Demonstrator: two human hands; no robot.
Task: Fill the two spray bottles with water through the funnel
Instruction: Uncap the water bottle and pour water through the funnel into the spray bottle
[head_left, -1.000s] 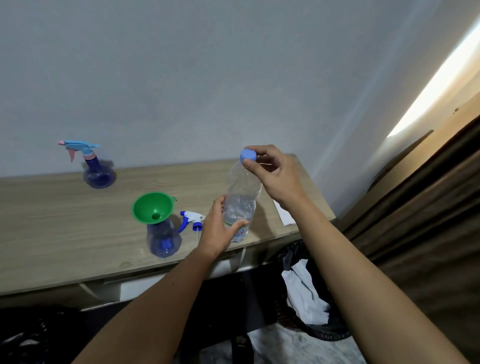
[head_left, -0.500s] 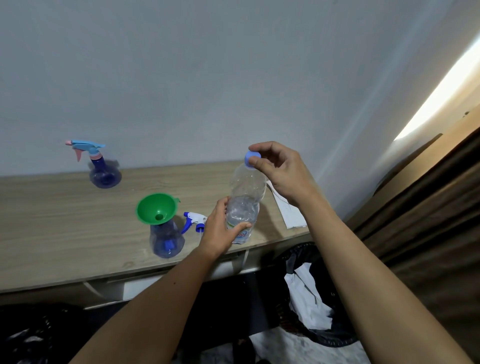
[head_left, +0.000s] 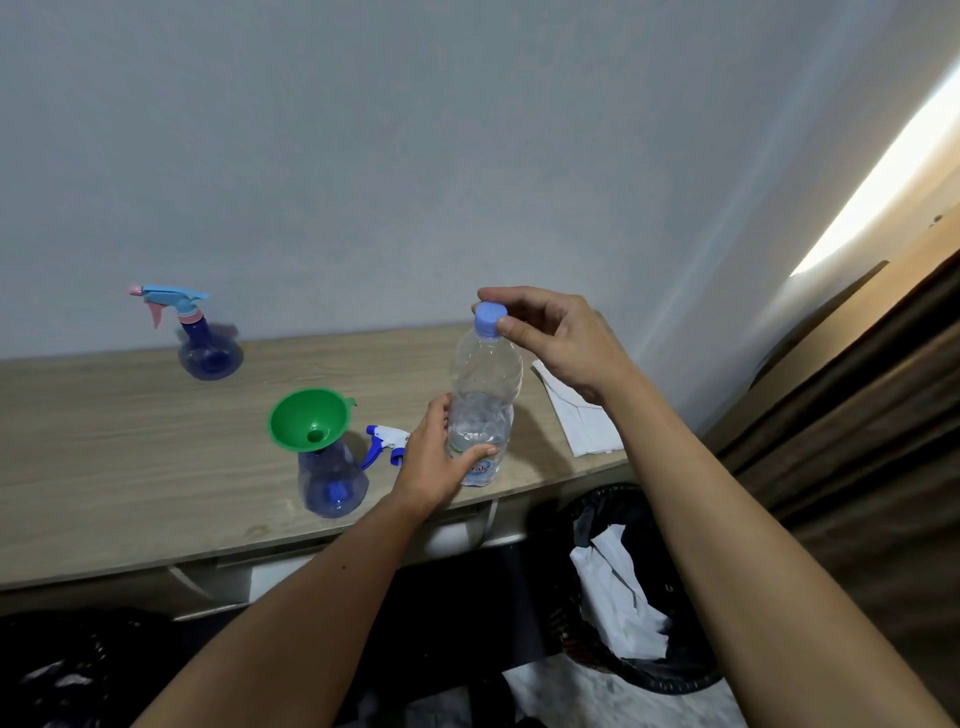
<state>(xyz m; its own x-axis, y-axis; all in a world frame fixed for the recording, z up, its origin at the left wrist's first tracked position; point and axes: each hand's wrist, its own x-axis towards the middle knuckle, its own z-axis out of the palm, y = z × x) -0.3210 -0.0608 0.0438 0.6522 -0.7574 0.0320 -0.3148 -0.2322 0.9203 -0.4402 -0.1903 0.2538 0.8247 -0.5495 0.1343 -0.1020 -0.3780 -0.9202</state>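
My left hand (head_left: 434, 462) grips the water bottle (head_left: 483, 410) at centre frame; right fingers (head_left: 511, 328) pinch its cap (head_left: 490, 317). Funnel (head_left: 307, 418) sits in the bottle (head_left: 332, 480) lower left. Squeezing once uncapped could spill water on the counter (head_left: 130, 441).

spray head (head_left: 387, 441): half behind left hand (head_left: 434, 462) | water bottle (head_left: 483, 405) label: mostly covered | surface (head_left: 104, 457): cut off left
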